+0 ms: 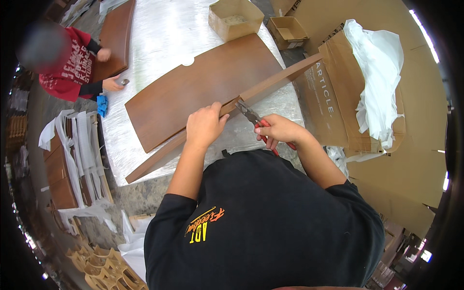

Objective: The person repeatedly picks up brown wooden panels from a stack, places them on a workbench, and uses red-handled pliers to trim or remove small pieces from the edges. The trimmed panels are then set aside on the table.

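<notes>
A long brown wooden board stands on its edge, slanting across the table in front of me. Behind it lies a wide brown wooden panel with a small round notch in its far edge. My left hand grips the upright board near its middle, fingers over the top edge. In my right hand is a pair of pliers with red handles. Their jaws meet the board's edge just right of my left hand; whether they bite on anything there is too small to tell.
The table is covered in clear plastic wrap. An open cardboard box stands at its far end. A large carton with white foam sheeting is at right. Across at left, a co-worker handles another brown panel. Wrapped boards lean at left.
</notes>
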Action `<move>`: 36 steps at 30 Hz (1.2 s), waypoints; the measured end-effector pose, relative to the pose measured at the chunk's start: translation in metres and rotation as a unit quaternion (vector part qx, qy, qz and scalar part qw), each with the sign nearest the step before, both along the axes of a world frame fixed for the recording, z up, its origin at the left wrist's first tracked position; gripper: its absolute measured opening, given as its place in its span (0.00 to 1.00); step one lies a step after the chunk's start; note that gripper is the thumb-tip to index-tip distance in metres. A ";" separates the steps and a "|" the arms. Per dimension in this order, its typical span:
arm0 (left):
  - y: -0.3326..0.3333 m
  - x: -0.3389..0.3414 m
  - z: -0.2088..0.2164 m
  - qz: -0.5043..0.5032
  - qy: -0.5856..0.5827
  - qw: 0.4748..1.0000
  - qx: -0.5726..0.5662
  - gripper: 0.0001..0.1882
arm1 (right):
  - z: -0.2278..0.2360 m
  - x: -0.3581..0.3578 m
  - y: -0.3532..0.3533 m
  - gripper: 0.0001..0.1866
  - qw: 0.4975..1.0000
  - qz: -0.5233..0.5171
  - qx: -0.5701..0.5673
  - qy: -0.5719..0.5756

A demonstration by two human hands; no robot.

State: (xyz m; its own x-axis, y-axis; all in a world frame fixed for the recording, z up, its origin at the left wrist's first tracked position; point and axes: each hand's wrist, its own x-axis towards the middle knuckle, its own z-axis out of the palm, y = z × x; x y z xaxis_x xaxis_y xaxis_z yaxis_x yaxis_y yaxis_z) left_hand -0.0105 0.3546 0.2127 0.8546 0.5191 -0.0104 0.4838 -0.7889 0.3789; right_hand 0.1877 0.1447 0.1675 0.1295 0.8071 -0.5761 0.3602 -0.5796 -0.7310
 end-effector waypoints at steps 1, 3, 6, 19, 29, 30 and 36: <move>-0.001 -0.004 -0.002 0.000 -0.007 1.000 -0.004 0.17 | -0.005 -0.005 -0.003 0.15 1.000 -0.015 0.009 -0.009; -0.002 -0.013 -0.005 0.001 -0.023 1.000 -0.013 0.16 | -0.009 -0.016 -0.006 0.15 0.999 -0.029 0.017 -0.023; 0.000 -0.023 -0.007 0.000 -0.027 0.999 -0.018 0.16 | -0.006 -0.032 -0.006 0.16 0.998 -0.026 0.020 -0.045; 0.004 -0.044 -0.016 -0.008 -0.018 1.000 -0.011 0.16 | -0.008 -0.077 -0.001 0.18 0.982 -0.183 -0.037 0.013; 0.007 -0.037 -0.018 -0.015 -0.036 0.999 -0.008 0.16 | -0.004 -0.079 0.007 0.22 0.964 -0.241 -0.059 0.090; 0.007 -0.036 -0.018 -0.010 -0.043 0.999 -0.001 0.15 | -0.004 -0.079 0.008 0.23 0.964 -0.243 -0.059 0.095; 0.005 -0.036 -0.015 -0.007 -0.038 0.999 -0.012 0.15 | 0.002 -0.085 0.011 0.27 0.957 -0.254 -0.062 0.126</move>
State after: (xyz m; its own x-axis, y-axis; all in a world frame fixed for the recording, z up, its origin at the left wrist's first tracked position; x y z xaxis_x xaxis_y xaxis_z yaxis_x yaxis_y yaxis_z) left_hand -0.0466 0.3598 0.1974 0.8611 0.5067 0.0420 0.4413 -0.7859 0.4331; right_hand 0.1028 0.1559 0.1693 0.3310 0.5999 -0.7284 -0.1692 -0.7216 -0.6713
